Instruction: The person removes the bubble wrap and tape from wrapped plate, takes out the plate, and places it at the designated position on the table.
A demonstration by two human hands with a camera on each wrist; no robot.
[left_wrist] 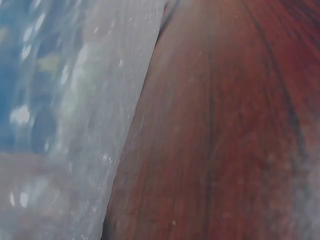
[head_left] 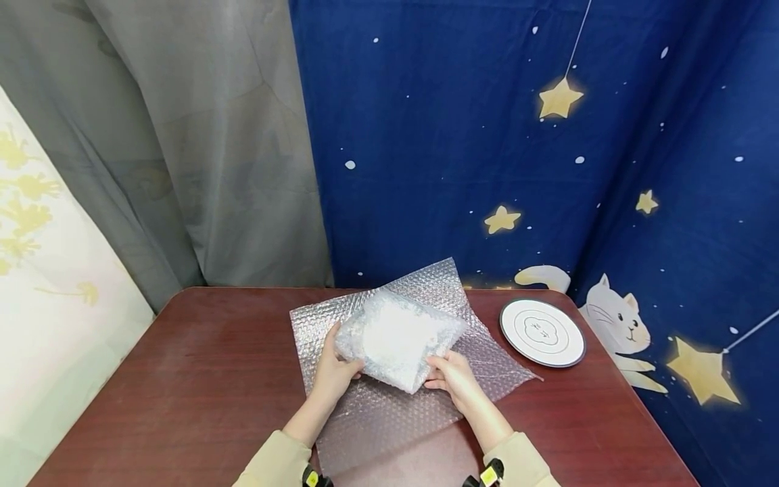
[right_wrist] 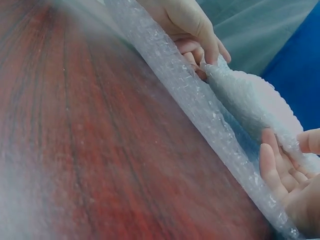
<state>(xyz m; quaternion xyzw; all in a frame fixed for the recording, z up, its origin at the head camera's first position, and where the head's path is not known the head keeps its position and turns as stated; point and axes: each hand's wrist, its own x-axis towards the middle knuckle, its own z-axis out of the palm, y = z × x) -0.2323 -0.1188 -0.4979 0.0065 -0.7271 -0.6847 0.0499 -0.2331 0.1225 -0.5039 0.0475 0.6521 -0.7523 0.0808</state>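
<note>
A bubble-wrapped bundle (head_left: 398, 338) with a white glare over its top is held between both hands above a flat sheet of bubble wrap (head_left: 377, 426). My left hand (head_left: 333, 372) grips its left end, thumb on the near side. At the right end, my right hand (head_left: 453, 379) pinches the near corner between thumb and fingers. From the right wrist, the bundle (right_wrist: 255, 97) appears tilted, with the right hand's fingers (right_wrist: 268, 162) under its edge and the left hand (right_wrist: 187, 22) at its far end. What the wrapping encloses is hidden.
A white plate (head_left: 541, 333) with a dark rim and a printed centre lies right of the sheet. The reddish-brown wooden table (head_left: 213, 379) carries everything. Behind it hang a grey curtain (head_left: 243, 169) and a blue star-patterned curtain (head_left: 426, 135). The left wrist view catches only bubble wrap and tabletop.
</note>
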